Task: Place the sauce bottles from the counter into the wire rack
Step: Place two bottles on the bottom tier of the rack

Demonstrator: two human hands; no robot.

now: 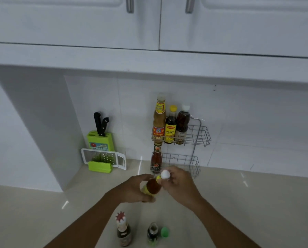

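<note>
A two-tier wire rack (201,133) hangs on the tiled wall. Its upper tier holds three bottles: a tall tan one (159,120), a dark one with a yellow cap (170,126) and a brown one with a white cap (182,125). One red-sauce bottle (156,159) stands in the lower tier. Above the counter, both hands hold a brown sauce bottle with a white cap and yellow label (154,185), tilted. My left hand (133,189) wraps its body; my right hand (181,185) pinches at the cap. Near me on the counter stand a red-capped bottle (123,230) and a dark bottle (152,233).
A green knife block (100,140) with two black-handled knives and a white-and-green grater (105,159) stand at the back left of the counter (248,203). A green cap (164,231) lies beside the dark bottle. White cabinets (149,22) hang overhead.
</note>
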